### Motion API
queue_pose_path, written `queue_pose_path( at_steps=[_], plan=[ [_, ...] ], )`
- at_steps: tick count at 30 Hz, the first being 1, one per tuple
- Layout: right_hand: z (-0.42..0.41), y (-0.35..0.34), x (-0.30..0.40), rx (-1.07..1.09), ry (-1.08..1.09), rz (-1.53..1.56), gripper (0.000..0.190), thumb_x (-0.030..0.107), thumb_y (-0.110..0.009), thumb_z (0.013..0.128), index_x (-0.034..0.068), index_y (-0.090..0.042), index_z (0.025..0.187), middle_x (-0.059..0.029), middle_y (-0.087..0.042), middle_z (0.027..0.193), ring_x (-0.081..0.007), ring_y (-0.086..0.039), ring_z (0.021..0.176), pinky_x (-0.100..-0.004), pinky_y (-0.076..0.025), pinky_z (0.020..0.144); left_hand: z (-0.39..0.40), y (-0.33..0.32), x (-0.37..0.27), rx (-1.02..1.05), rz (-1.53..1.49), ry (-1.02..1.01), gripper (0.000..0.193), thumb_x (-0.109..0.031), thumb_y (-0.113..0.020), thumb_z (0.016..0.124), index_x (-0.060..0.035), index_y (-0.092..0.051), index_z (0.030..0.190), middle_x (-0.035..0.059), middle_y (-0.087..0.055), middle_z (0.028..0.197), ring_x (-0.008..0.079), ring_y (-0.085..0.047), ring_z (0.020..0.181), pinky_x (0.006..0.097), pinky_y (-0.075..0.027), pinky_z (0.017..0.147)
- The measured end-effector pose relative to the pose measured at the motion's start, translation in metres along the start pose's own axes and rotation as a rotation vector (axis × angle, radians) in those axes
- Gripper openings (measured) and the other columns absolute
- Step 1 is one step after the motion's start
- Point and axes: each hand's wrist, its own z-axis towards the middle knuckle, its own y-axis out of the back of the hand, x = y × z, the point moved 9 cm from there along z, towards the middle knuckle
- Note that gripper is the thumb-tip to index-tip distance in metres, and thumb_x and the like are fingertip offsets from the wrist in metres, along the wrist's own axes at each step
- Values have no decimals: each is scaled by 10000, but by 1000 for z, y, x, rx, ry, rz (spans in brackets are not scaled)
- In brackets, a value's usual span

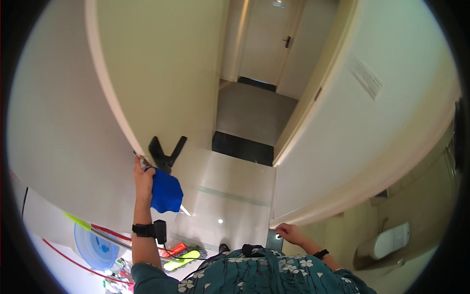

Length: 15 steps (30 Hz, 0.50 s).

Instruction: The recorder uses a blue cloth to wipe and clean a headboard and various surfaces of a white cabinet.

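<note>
My left hand (144,178) is at the edge of an open door (161,73), its fingers by the metal latch (144,160). A blue cloth (166,191) is pinched under its thumb and hangs to the right, just below the black door handle (165,154). A black strap with a small box sits on my left wrist. My right hand (288,233) is low on the right, near the end of a white wall; its fingers are curled and I see nothing in them.
Mops with green and orange heads (181,260) and a light blue basin (96,244) stand at the lower left. A dark threshold (242,147) crosses the doorway. Beyond it is a closed white door (262,44). A toilet (391,240) is at the lower right.
</note>
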Motion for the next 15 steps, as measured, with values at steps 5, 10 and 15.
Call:
queue_pose_path(
  at_steps=[5, 10, 15],
  plan=[
    [66, -4, 71, 189, 158, 22, 245, 92, -591, 965, -26, -592, 1180, -151, -707, 973, -219, -733, 862, -309, -568, 761, -3, -4, 14, 57, 126, -20, 756, 4, -568, 714, -68, -389, 1445, 55, -584, 877, 153, -563, 743, 305, -487, 647],
    [111, -27, 201, 65, 637, -155, 353, -14, -567, 901, -26, -533, 1253, -160, -657, 1070, -238, -721, 828, -321, -558, 761, -43, -37, 5, 227, 134, -9, 880, -25, -570, 742, -88, -263, 1564, 133, -652, 995, 175, -601, 825, 316, -509, 754],
    [103, -25, 317, 31, 1115, -133, 436, -70, -578, 832, -5, -539, 1262, -228, -570, 1230, -333, -652, 986, -383, -531, 854, -80, -64, 2, 441, 194, 104, 892, -66, -551, 738, -135, -259, 1578, 89, -668, 853, 154, -592, 743, 286, -503, 715]
  ],
)
